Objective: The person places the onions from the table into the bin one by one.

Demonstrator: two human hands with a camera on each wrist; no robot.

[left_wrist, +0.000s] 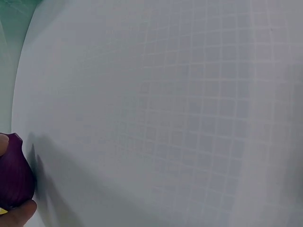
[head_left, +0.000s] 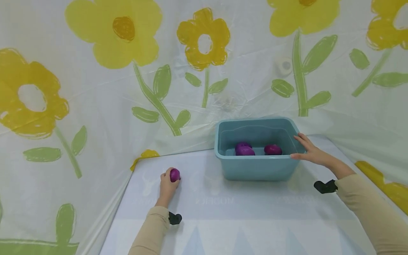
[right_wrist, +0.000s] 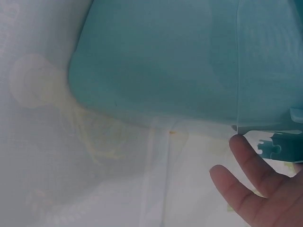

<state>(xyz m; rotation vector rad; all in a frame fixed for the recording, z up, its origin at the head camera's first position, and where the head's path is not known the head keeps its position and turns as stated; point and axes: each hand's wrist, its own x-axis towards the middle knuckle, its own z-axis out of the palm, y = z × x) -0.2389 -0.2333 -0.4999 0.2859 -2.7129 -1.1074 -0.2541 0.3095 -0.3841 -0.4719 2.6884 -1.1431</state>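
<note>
A purple onion is pinched between the fingers and thumb of my left hand, low over the left part of the table. In the left wrist view the same onion shows at the left edge, its pointed neck upward, with fingertips at both ends. My right hand rests at the right end of a blue plastic bin, its fingers spread and extended along the rim. Inside lie two onions close together and a darker one apart from them. The right wrist view shows extended fingers beside the bin wall.
A white patterned cloth covers the table. Behind it hangs a white curtain printed with yellow flowers, close to the bin's back. Dark straps sit at both wrists, over beige sleeves.
</note>
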